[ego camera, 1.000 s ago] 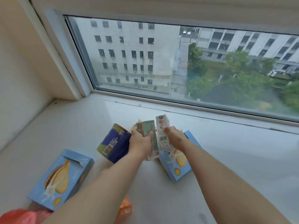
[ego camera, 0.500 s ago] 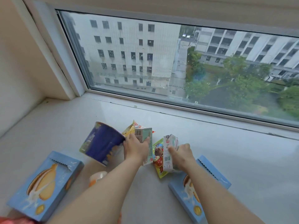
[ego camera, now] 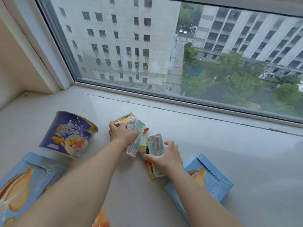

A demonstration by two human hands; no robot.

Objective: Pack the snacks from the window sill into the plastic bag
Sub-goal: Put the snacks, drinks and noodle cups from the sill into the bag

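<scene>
On the sill (ego camera: 213, 153), the left hand (ego camera: 122, 134) grips one carton (ego camera: 136, 138) and the right hand (ego camera: 165, 158) another carton (ego camera: 155, 145), the gathering step; next they should probably go into the bag (ego camera: 100, 217) below.

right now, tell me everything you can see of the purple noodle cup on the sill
The noodle cup is a wide purple tub, paper or plastic by its look, with yellow lettering and a picture of noodles with toppings on its wall. It stands on the window sill, wide end down and narrow base up. It sits left of the left hand, which does not touch it. Its near edge lies close to a blue biscuit box; contact is unclear.
</scene>
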